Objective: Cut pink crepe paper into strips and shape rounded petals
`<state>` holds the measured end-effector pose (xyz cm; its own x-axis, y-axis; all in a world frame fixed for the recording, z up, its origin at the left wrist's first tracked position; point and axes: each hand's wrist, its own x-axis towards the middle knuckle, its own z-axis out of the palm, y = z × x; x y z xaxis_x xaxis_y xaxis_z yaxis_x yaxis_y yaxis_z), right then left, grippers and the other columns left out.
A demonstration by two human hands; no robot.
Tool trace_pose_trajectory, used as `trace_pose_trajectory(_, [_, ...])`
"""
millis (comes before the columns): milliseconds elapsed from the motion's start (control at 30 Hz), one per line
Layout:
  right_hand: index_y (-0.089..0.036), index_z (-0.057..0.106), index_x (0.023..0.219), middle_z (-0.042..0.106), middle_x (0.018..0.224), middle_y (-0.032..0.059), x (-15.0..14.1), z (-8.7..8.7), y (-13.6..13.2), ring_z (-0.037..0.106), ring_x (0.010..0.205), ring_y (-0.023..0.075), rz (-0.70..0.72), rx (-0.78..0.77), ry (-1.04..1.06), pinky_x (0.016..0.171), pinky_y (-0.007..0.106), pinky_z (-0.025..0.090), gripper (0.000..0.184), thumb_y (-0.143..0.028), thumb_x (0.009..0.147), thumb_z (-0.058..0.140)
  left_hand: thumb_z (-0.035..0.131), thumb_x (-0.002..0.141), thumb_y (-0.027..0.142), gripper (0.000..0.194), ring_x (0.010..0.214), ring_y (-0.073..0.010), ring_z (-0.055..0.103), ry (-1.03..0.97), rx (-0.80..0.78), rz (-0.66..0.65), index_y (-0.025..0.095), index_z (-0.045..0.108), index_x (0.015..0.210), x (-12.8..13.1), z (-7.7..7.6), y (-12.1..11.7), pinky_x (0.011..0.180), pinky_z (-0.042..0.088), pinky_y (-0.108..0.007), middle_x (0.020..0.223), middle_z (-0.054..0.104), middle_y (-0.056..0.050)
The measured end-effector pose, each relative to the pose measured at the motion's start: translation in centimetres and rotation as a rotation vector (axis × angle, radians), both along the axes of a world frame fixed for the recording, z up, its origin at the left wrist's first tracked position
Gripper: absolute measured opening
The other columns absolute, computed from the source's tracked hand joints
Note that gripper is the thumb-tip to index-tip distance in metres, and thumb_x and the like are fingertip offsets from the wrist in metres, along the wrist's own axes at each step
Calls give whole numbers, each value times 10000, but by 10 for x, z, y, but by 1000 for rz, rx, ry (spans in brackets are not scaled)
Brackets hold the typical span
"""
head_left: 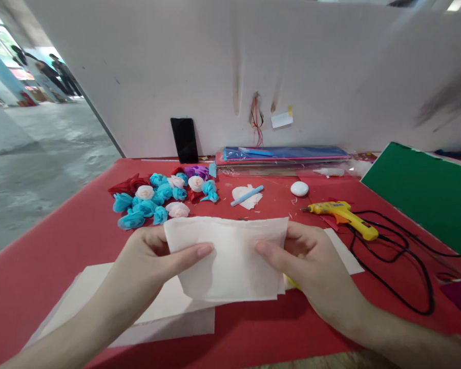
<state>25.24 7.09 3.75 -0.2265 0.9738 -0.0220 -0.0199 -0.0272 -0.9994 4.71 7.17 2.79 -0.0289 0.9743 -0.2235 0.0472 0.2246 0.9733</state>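
A folded piece of pale pink tissue paper (230, 259) is held up above the red table (42, 256) by both of my hands. My left hand (153, 256) pinches its left edge, thumb on the front. My right hand (303, 256) pinches its right edge the same way. More pale sheets (165, 318) lie flat on the table under my hands. A bit of yellow shows below my right hand; I cannot make out what it is.
Several paper flowers (157, 197) in blue, pink, red and purple lie behind. A yellow glue gun (343, 215) with a black cord (399, 256) lies at the right. A green sheet (426, 189), stacked coloured paper (284, 154), a black phone (184, 139) and a white wall stand beyond.
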Motion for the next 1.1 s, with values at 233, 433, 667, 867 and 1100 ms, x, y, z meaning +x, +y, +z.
trace_pose_trajectory(233, [-213, 712, 775, 655, 661, 12, 1, 1, -3, 581, 589, 144, -4, -1, -40, 461, 211, 479, 186, -381, 743, 639, 809, 511, 350, 187, 563, -143, 640, 9, -24, 20, 218, 721, 610, 0, 1, 0, 472, 506, -162, 626, 722, 40])
trace_pose_trajectory(433, [-229, 711, 755, 657, 659, -6, 2, 1, -3, 581, 599, 121, -17, 57, -65, 507, 188, 477, 166, -363, 776, 616, 815, 489, 359, 202, 504, -125, 617, -8, -59, 42, 212, 715, 584, 1, 2, -2, 441, 493, -152, 577, 707, 45])
trace_pose_trajectory(667, [-207, 683, 701, 621, 635, 2, 0, 0, -2, 558, 597, 136, -14, 43, -71, 490, 210, 464, 215, -388, 777, 595, 826, 454, 339, 203, 436, -109, 579, -3, -54, 89, 202, 710, 548, 4, 8, -2, 401, 472, -154, 519, 682, 43])
trace_pose_trajectory(867, [-184, 618, 618, 547, 599, -2, 1, 0, -2, 497, 569, 118, -33, 78, -129, 479, 206, 421, 277, -400, 786, 576, 815, 491, 344, 186, 451, -108, 579, -6, -43, 47, 211, 701, 551, 1, 5, 0, 403, 456, -153, 526, 680, 50])
trace_pose_trajectory(1100, [-174, 570, 585, 423, 545, -34, -1, -2, 0, 376, 486, 72, -25, 91, -97, 417, 179, 323, 300, -378, 804, 568, 815, 482, 349, 217, 425, -108, 554, -44, -49, 86, 188, 688, 553, 3, 4, 2, 384, 431, -167, 509, 659, 34])
